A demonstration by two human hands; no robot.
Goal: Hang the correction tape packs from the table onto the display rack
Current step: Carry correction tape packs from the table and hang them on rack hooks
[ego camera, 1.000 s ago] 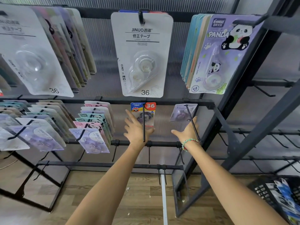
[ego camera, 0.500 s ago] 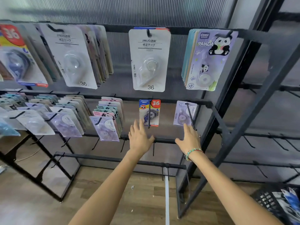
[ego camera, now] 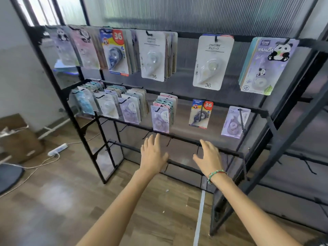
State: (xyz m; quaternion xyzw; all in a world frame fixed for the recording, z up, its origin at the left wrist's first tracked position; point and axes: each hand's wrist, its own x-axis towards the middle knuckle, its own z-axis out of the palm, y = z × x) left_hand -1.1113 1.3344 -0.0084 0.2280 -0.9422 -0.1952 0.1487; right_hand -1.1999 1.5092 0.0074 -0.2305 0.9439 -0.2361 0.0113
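**Hands off the packs, below the middle row**

Both hands have dropped away from the two packs they were reaching toward half a second ago, and the view has swung left, bringing more of the rack [ego camera: 63, 96] into sight.

At far left a cardboard box [ego camera: 19, 139] sits on the wood floor [ego camera: 58, 201], with a white power strip [ego camera: 57, 149] and its cord beside it. On the rack's top row hang, from the left, blurred panda packs [ego camera: 62, 47], a blue pack [ego camera: 115, 52] marked 36, a stack of white packs [ego camera: 153, 57], a single white pack [ego camera: 212, 62], and a purple panda stack [ego camera: 264, 66]. The middle row carries several crowded stacks [ego camera: 110, 103] at left, a pastel stack [ego camera: 163, 112], then a lone blue-and-yellow pack [ego camera: 200, 113] and a lone lilac pack [ego camera: 235, 122], each on its own hook.

The left hand [ego camera: 152, 155] is held out flat, fingers straight and together, gripping nothing, just under the pastel stack. The right hand [ego camera: 209, 157], with a beaded bracelet [ego camera: 215, 174] at the wrist, is spread with fingers relaxed, also holding nothing, in front of the lower crossbar [ego camera: 179, 138], below the blue-and-yellow pack. The two hands are apart, touching no pack.
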